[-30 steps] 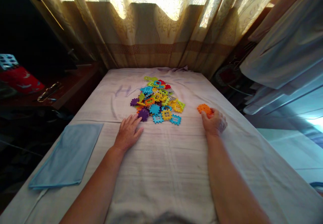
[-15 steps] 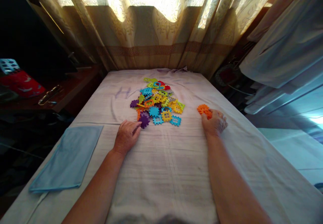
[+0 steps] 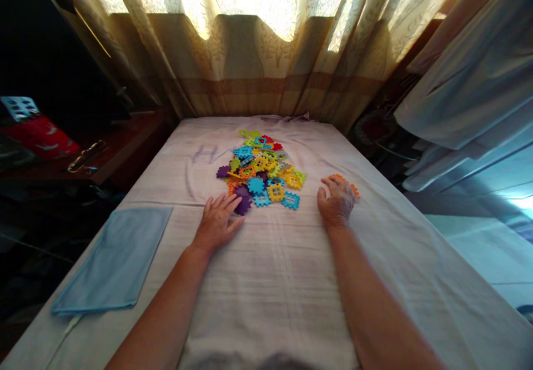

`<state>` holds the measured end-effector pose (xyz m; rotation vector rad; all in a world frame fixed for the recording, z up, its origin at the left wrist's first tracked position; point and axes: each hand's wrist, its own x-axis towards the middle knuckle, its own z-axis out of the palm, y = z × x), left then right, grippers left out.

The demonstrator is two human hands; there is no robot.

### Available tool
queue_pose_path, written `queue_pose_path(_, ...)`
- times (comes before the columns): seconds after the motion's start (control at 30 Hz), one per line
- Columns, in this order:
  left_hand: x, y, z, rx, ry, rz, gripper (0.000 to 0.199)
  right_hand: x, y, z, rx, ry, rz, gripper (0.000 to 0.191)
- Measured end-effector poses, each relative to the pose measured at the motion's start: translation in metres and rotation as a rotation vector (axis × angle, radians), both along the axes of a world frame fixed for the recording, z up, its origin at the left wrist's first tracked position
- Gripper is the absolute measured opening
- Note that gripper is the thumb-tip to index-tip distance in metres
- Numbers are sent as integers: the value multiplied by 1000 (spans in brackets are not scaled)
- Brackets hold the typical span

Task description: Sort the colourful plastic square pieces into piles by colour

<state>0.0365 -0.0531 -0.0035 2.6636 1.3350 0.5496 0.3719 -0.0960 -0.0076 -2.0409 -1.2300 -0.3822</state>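
Note:
A heap of plastic interlocking pieces (image 3: 255,185) in blue, yellow, green, orange, red and purple lies mid-table. My left hand (image 3: 217,220) rests at the near left of the heap, fingers spread, with its fingertips on a purple notched piece (image 3: 244,201). To the right of the heap, my right hand (image 3: 338,199) is over orange pieces (image 3: 355,190), which show past its fingers and are partly hidden under it. Its thumb and fingers look apart and bent, with nothing visible between them.
A blue cloth pad (image 3: 114,261) with a white cord lies at the table's left. Beyond the left edge, a dark red cabinet (image 3: 120,148) carries a red patterned item (image 3: 41,134). A curtain (image 3: 245,53) hangs behind; white clothes (image 3: 453,92) hang at right.
My right hand has come off the orange pieces' grip and shifted left, leaving them on the sheet. My left hand has spread its fingers and moved slightly right onto the purple piece.

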Motion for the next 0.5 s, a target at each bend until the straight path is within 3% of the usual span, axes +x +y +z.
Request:
queue_pose_path(0.13, 0, 0, 4, -50, -34, -67, 44, -32, 1, 7, 17, -68, 144, 31)
queue_pose_path(0.23, 0, -1, 6, -68, -78, -58, 36, -70, 6, 17, -8, -118, 340, 29)
queue_pose_path(0.37, -1, 0, 6, -79, -123, -49, 29, -120, 19, 30, -179, -202, 618, 38)
queue_pose_path(0.5, -4, 4, 2, -54, -186, -17, 28, -147, 34, 36, -378, -270, 753, 39)
